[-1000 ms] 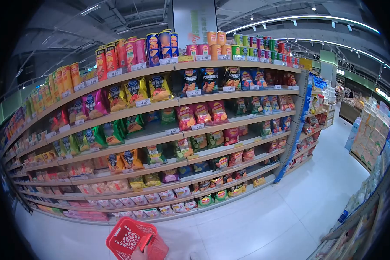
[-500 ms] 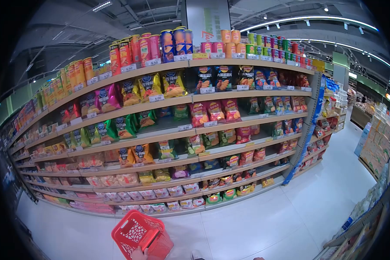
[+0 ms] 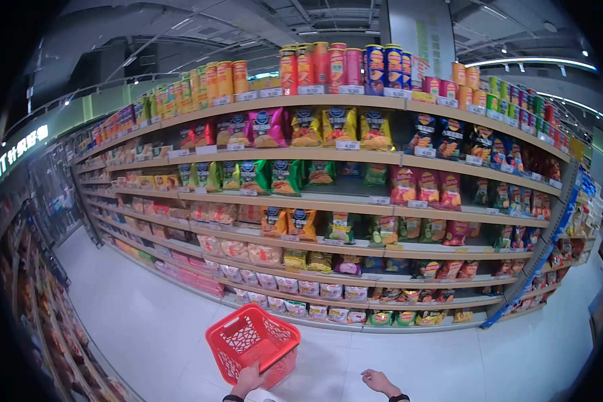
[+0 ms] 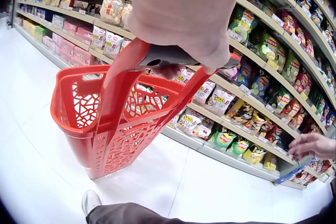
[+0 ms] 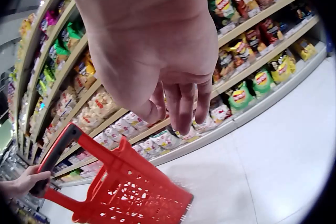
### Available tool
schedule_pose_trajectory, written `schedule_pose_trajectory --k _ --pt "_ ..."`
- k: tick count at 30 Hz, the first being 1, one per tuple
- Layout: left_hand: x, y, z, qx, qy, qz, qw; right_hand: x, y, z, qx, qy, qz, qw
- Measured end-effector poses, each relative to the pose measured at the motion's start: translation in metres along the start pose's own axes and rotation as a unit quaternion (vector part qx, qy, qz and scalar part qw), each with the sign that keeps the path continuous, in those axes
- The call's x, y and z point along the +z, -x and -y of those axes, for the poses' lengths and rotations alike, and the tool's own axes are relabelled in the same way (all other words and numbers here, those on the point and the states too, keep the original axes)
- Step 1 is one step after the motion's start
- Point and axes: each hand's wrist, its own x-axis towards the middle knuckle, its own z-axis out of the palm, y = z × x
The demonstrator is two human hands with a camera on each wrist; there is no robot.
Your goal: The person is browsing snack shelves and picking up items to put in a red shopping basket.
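Note:
My left hand (image 3: 249, 379) grips the dark handle (image 4: 167, 56) of a red plastic shopping basket (image 4: 134, 129), its fingers curled round the bar. The basket has cut-out lattice walls, and its inside looks bare in the head view. To the right of the basket, my right hand (image 3: 376, 382) hangs in front of the body and holds nothing. Its fingers (image 5: 184, 103) point loosely downward in the right wrist view, with bags of chips on the shelves behind them.
A long shelf unit (image 3: 368, 158) ahead carries bagged chips (image 3: 338, 126) and, on top, chip canisters (image 3: 375, 70). Price tags line the shelf edges. Another stocked shelf (image 3: 47, 315) stands at the left. White tiled floor (image 3: 161, 335) runs between them.
The view has turned left, so the shelves shift right and the left-hand shelf appears. The basket sits further right in view. My right hand has come fully into sight.

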Motion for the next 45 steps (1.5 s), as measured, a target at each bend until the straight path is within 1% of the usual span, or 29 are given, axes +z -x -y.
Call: schedule_pose_trajectory --k 2,3,4,5,8,11,14,15,18,19,20,22,25,28,29,32,35,38,41,45 --pt "-0.001 0.004 0.007 0.018 0.023 0.013 0.999 0.004 -0.028 0.056 -0.067 0.006 0.010 0.998" --pt "0.009 0.001 0.019 0.042 0.026 -0.002 0.999 0.010 -0.040 0.083 -0.100 0.011 0.020 0.995" --pt "0.011 0.001 0.026 0.042 0.035 0.001 0.998 0.017 -0.050 0.112 -0.132 0.022 0.039 0.990" --pt "0.011 0.001 0.025 0.042 0.044 0.005 0.998 0.027 -0.058 0.137 -0.164 0.032 0.058 0.984" --pt "-0.002 0.003 0.017 0.041 0.065 0.038 0.996 0.075 -0.086 0.188 -0.272 0.066 0.050 0.959" --pt "-0.001 -0.001 0.021 0.035 0.096 0.079 0.992 0.095 -0.091 0.243 -0.205 0.105 0.074 0.970" --pt "0.003 -0.010 0.031 0.044 0.143 0.107 0.983 0.123 -0.107 0.255 -0.171 0.204 0.111 0.957" --pt "0.006 -0.013 0.035 0.052 0.159 0.116 0.979 0.126 -0.108 0.262 -0.150 0.224 0.096 0.958" --pt "0.016 -0.026 0.047 0.095 0.158 0.142 0.972 0.119 -0.111 0.276 -0.123 0.267 0.097 0.951" --pt "0.011 -0.030 0.052 0.108 0.195 0.197 0.955 0.125 -0.118 0.265 -0.152 0.274 0.076 0.947" --pt "0.010 -0.033 0.055 0.102 0.220 0.217 0.946 0.127 -0.127 0.256 -0.156 0.284 0.077 0.943" --pt "0.008 -0.039 0.060 0.091 0.264 0.257 0.925 0.125 -0.137 0.258 -0.162 0.300 0.077 0.937" --pt "-0.013 -0.041 0.061 0.088 0.289 0.258 0.918 0.132 -0.159 0.256 -0.126 0.310 0.093 0.938" --pt "0.009 -0.053 0.073 0.117 0.243 0.149 0.951 0.140 -0.178 0.260 -0.112 0.300 0.076 0.944" --pt "-0.016 -0.051 0.070 0.105 0.250 0.174 0.947 0.129 -0.167 0.293 -0.102 0.303 0.075 0.945" --pt "-0.020 -0.063 0.079 0.121 0.259 0.174 0.942 0.137 -0.181 0.300 -0.099 0.277 0.054 0.954" --pt "-0.034 -0.063 0.085 0.120 0.274 0.132 0.945 0.142 -0.193 0.310 -0.099 0.275 0.046 0.955" --pt "-0.031 -0.072 0.095 0.115 0.266 0.135 0.948 0.145 -0.199 0.325 -0.102 0.270 0.041 0.957" --pt "-0.032 -0.080 0.109 0.117 0.289 0.128 0.942 0.154 -0.213 0.324 -0.105 0.266 0.047 0.957" --pt "-0.037 -0.090 0.128 0.100 0.274 0.123 0.949 0.163 -0.226 0.343 -0.106 0.254 0.056 0.960"
